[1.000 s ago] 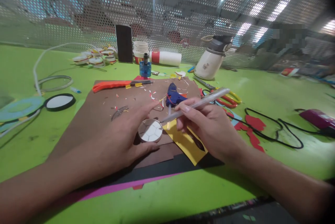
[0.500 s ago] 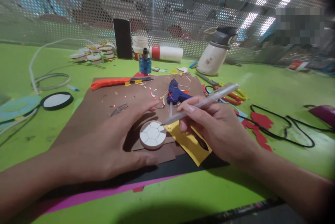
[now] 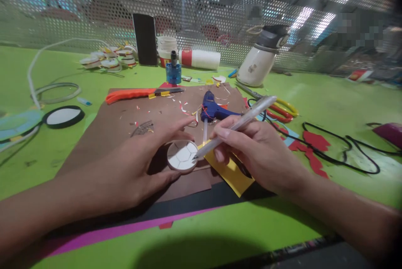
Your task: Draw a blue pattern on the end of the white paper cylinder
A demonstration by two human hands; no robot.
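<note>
A small round white disc (image 3: pixel 181 154) with a soccer-ball pattern of lines lies on brown paper (image 3: pixel 125 120). My left hand (image 3: pixel 138 164) grips its edge between thumb and fingers. In my right hand (image 3: pixel 251 143) is a pen (image 3: pixel 241 124) with a pale, translucent barrel, slanting down to the left. Its tip meets the right part of the disc's face. Under my right hand sits a piece of yellow paper (image 3: pixel 232 177). Just beyond the disc lies a blue hot glue gun (image 3: pixel 213 107) with a clear glue stick in it.
An orange utility knife (image 3: pixel 132 95) lies at the paper's far edge, with scissors (image 3: pixel 279 112) to the right. Behind stand a phone (image 3: pixel 145 40), stacked paper cups (image 3: pixel 201 59) and a white bottle (image 3: pixel 257 63). A black cord (image 3: pixel 342 139) loops at right, near red scraps (image 3: pixel 315 142).
My left thumb and fingers have closed in on the disc, which now appears turned. The pen tip has shifted down from the disc's upper right edge to its right side.
</note>
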